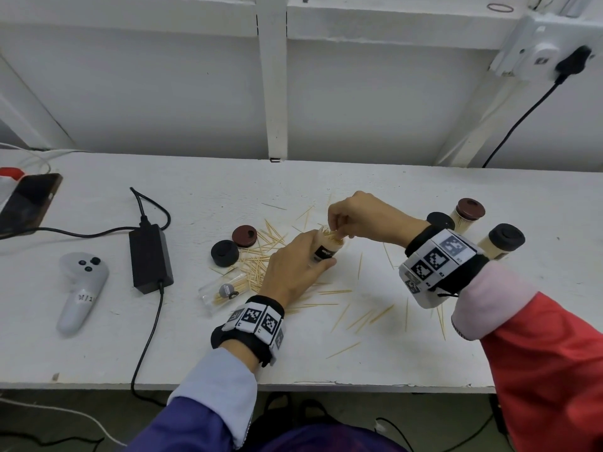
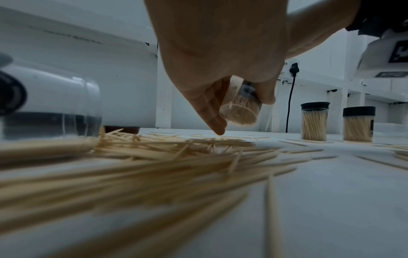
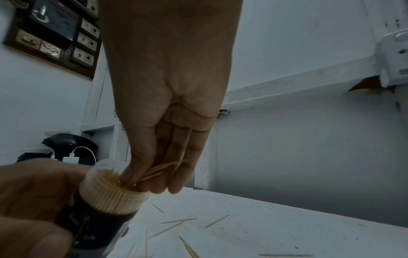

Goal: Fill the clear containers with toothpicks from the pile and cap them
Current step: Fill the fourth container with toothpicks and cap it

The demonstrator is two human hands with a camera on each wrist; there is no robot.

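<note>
My left hand (image 1: 295, 267) grips a clear container (image 1: 327, 247) packed with toothpicks, tilted above the table; its clear base (image 2: 239, 114) shows in the left wrist view. My right hand (image 1: 350, 215) pinches a few toothpicks (image 3: 163, 168) at the container's open mouth (image 3: 114, 183). The loose toothpick pile (image 1: 261, 252) lies left of and under my left hand. A nearly empty clear container (image 1: 222, 291) lies on its side by the pile. A black cap (image 1: 224, 253) and a brown cap (image 1: 244, 235) sit beside it.
Three filled, capped containers (image 1: 504, 239) stand at the right, behind my right wrist. A black power adapter (image 1: 150, 257) with cables, a white controller (image 1: 80, 288) and a phone (image 1: 27, 202) lie at the left. Stray toothpicks (image 1: 368, 318) are scattered toward the front edge.
</note>
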